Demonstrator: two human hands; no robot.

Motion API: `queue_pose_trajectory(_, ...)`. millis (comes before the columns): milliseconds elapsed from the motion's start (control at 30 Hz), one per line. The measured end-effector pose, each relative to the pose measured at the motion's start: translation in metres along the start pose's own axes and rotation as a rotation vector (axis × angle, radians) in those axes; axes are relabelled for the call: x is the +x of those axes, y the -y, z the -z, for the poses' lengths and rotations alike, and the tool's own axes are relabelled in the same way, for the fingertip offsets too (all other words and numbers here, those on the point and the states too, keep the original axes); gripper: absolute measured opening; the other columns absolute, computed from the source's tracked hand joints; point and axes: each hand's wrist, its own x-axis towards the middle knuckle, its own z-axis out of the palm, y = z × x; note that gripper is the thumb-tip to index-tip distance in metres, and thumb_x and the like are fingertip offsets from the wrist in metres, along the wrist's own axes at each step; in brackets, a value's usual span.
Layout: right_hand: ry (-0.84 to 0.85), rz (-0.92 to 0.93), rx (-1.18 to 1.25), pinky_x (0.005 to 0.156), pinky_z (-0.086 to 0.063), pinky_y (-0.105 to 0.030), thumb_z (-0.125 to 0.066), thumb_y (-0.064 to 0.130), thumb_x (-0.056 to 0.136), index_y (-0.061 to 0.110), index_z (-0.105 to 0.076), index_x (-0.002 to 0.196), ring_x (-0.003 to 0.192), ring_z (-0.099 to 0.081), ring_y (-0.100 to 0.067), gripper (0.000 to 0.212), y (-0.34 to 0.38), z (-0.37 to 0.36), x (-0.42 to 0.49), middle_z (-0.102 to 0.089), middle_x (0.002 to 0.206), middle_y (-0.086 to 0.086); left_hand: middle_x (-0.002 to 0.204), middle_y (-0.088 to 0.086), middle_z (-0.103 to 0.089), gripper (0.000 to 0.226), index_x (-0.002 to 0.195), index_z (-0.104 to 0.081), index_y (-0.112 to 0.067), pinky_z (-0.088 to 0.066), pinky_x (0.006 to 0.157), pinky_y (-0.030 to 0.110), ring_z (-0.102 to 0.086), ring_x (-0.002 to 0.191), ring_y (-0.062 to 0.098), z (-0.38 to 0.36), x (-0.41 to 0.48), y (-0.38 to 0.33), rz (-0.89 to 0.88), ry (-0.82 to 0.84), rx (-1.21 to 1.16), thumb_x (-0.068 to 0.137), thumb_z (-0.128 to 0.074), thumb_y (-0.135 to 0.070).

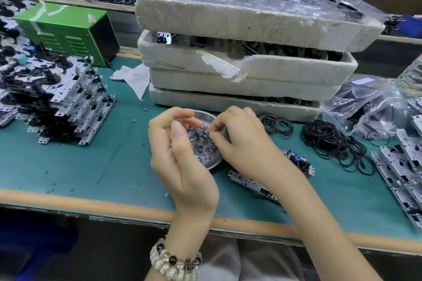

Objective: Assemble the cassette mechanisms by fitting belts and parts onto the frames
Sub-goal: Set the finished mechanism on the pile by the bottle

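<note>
A round metal dish (213, 166) on the green mat holds several tiny black washers (203, 143). My right hand (244, 141) is over the dish, its thumb and forefinger pinched together on what looks like one washer. My left hand (180, 155) hovers at the dish's left side, fingers loosely curled and thumb raised, with nothing visible in it. A cassette frame (242, 177) with a blue part lies on the mat, partly hidden under my right forearm. Black rubber belts (328, 141) lie in a heap to the right. A smaller bunch of belts (277, 124) lies behind the dish.
Stacked frames (68, 102) fill the left of the mat, more frames (402, 166) line the right edge. Foam trays (239, 70) of parts are piled behind the dish. A green metal box (68, 27), a white cloth (134, 77) and plastic bags (370, 102) lie around. Loose washers dot the mat.
</note>
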Motion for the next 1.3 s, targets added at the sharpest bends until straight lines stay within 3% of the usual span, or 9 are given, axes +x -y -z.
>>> queue_pose_trajectory(200,0.009,-0.010,0.045,0.098,-0.036,-0.040,-0.053,0.023,0.097,0.024,-0.064,0.097,0.106,-0.040,-0.020,0.011,-0.001,0.003,-0.005,-0.053,0.104,0.004,0.088,-0.006,-0.059,0.025,0.100,-0.056,-0.022,-0.042,0.076,0.024,-0.058,0.082,0.010,0.000,0.000,0.000,-0.003,0.012,0.005,0.101,-0.032,-0.015)
queue_pose_trajectory(367,-0.105,-0.015,0.088,0.096,-0.035,-0.039,-0.054,0.021,0.097,0.022,-0.060,0.095,0.103,-0.042,-0.020,0.006,-0.005,0.010,-0.022,-0.054,0.104,0.003,0.087,-0.012,-0.059,0.025,0.100,-0.057,-0.023,-0.042,0.076,0.030,-0.058,0.082,0.014,0.000,0.000,0.000,-0.001,0.017,0.006,0.102,-0.033,-0.017)
queue_pose_trajectory(633,-0.484,0.018,-0.157,0.067,-0.047,-0.042,-0.057,0.011,0.090,0.009,-0.062,0.084,0.075,-0.058,-0.029,0.008,-0.005,-0.009,-0.072,-0.061,0.080,-0.003,0.085,-0.016,-0.058,0.025,0.101,-0.056,-0.019,-0.041,0.074,0.024,-0.057,0.079,0.010,0.000,-0.001,0.001,-0.005,0.061,-0.022,0.102,-0.032,-0.013)
queue_pose_trajectory(733,-0.469,0.103,-0.220,0.069,-0.041,-0.036,-0.064,0.003,0.084,0.009,-0.064,0.083,0.071,-0.057,-0.029,0.006,-0.013,-0.013,-0.083,-0.061,0.077,-0.004,0.084,-0.015,-0.058,0.024,0.100,-0.057,-0.020,-0.042,0.073,0.024,-0.057,0.078,0.012,0.000,-0.001,0.001,0.002,0.087,-0.030,0.102,-0.034,-0.014)
queue_pose_trajectory(833,-0.388,0.182,-0.233,0.071,-0.044,-0.034,-0.064,0.004,0.084,0.011,-0.063,0.086,0.076,-0.060,-0.026,0.008,-0.021,-0.012,-0.093,-0.063,0.085,-0.002,0.083,-0.012,-0.058,0.022,0.100,-0.057,-0.020,-0.043,0.073,0.022,-0.057,0.076,0.013,-0.001,-0.002,0.001,0.026,0.142,-0.044,0.102,-0.036,-0.015)
queue_pose_trajectory(967,-0.341,0.259,-0.202,0.074,-0.050,-0.037,-0.052,0.014,0.096,0.012,-0.064,0.086,0.088,-0.064,-0.024,0.016,-0.028,-0.007,-0.104,-0.065,0.096,-0.001,0.084,-0.015,-0.060,0.021,0.099,-0.058,-0.024,-0.044,0.074,0.023,-0.058,0.077,0.010,-0.002,-0.002,0.001,0.050,0.287,-0.027,0.101,-0.039,-0.018)
queue_pose_trajectory(1100,-0.272,0.248,-0.015,0.080,-0.049,-0.033,-0.050,0.019,0.095,0.012,-0.064,0.087,0.093,-0.062,-0.020,0.018,-0.036,0.001,-0.113,-0.064,0.095,0.004,0.089,-0.010,-0.064,0.018,0.099,-0.062,-0.021,-0.047,0.079,0.032,-0.062,0.088,0.018,-0.001,-0.003,0.000,0.114,0.527,0.011,0.099,-0.045,-0.026)
queue_pose_trajectory(1200,-0.383,0.151,0.193,0.090,-0.044,-0.023,-0.062,0.021,0.091,0.015,-0.068,0.086,0.099,-0.060,-0.015,0.010,-0.038,0.012,-0.113,-0.065,0.093,0.010,0.106,-0.006,-0.067,0.024,0.110,-0.064,-0.017,-0.047,0.095,0.039,-0.062,0.109,0.023,-0.003,-0.005,-0.002,0.134,0.777,0.051,0.097,-0.048,-0.030)
queue_pose_trajectory(1300,-0.508,0.055,0.064,0.095,-0.037,-0.018,-0.069,0.018,0.085,0.017,-0.072,0.083,0.099,-0.056,-0.017,0.003,-0.044,0.020,-0.103,-0.068,0.093,0.011,0.128,-0.007,-0.060,0.041,0.129,-0.057,-0.017,-0.037,0.109,0.030,-0.051,0.131,0.018,-0.003,-0.009,-0.001,0.189,1.003,0.084,0.098,-0.043,-0.038)
